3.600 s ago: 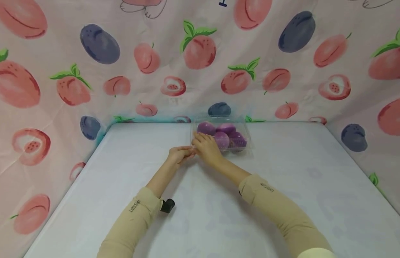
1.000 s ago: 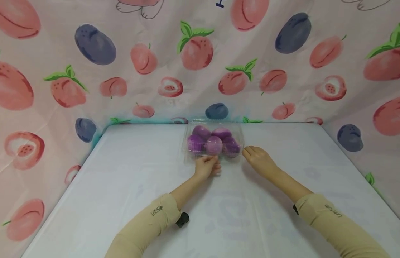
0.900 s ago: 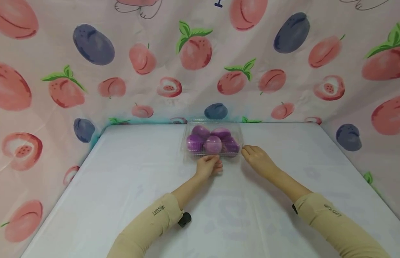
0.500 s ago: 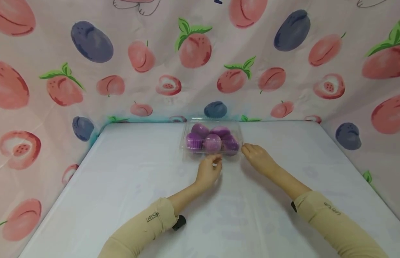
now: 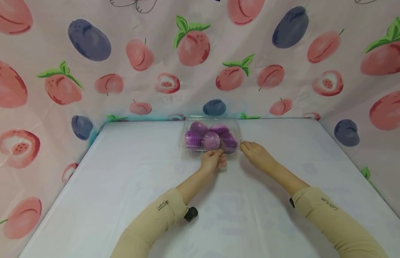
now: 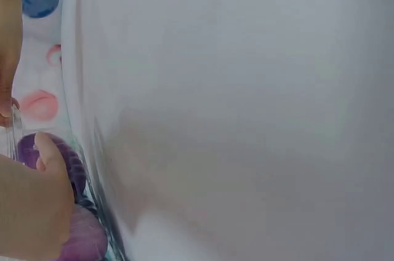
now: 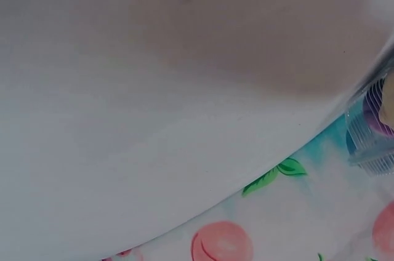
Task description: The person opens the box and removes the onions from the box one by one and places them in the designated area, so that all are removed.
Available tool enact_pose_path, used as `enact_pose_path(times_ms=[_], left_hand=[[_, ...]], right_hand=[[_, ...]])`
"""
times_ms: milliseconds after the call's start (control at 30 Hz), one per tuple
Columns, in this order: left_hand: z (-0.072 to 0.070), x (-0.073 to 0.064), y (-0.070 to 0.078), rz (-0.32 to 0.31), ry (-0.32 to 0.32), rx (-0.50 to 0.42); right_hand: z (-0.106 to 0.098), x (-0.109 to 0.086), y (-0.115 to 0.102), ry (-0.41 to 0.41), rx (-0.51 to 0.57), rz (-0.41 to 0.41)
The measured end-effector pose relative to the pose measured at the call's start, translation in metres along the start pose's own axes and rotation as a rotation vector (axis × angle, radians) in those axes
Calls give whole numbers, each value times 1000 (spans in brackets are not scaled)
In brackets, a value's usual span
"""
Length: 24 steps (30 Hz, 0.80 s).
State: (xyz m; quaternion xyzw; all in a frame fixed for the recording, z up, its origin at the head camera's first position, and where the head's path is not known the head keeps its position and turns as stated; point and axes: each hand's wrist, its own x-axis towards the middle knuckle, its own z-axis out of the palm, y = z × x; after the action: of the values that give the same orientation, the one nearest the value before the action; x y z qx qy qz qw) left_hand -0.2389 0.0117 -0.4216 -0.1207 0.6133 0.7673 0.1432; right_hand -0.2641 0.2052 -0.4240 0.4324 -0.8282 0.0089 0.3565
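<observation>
The left hand [image 5: 211, 160] is now touching the box [image 5: 196, 150] at its front rim, having been just off it; both hands are working nearer its right corner than earlier, so the work seems to be shifting along that rim. Left thumb and forefinger are nearly closing; whether they are gripping, I cannot tell. The right hand [image 5: 256, 154] is pinching the near right corner. Holding onions [image 5: 211, 140], the box is standing midway along the table's [image 5: 122, 172] far edge.
</observation>
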Motion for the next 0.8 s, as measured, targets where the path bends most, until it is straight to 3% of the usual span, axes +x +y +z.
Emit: enact_pose_path(times_ms=[100, 200, 500, 633, 800], left_hand=[[6, 7, 0, -38, 43, -122], [12, 9, 1, -104, 35, -197], [12, 14, 0, -139, -1, -186], [12, 17, -1, -148, -46, -208], [14, 21, 2, -142, -36, -219]], right_hand=[[2, 0, 0, -1, -40, -38], [3, -2, 1, 16, -62, -63], [7, -2, 4, 72, -92, -203], [7, 0, 4, 74, -111, -214], [11, 4, 2, 85, -254, -215]])
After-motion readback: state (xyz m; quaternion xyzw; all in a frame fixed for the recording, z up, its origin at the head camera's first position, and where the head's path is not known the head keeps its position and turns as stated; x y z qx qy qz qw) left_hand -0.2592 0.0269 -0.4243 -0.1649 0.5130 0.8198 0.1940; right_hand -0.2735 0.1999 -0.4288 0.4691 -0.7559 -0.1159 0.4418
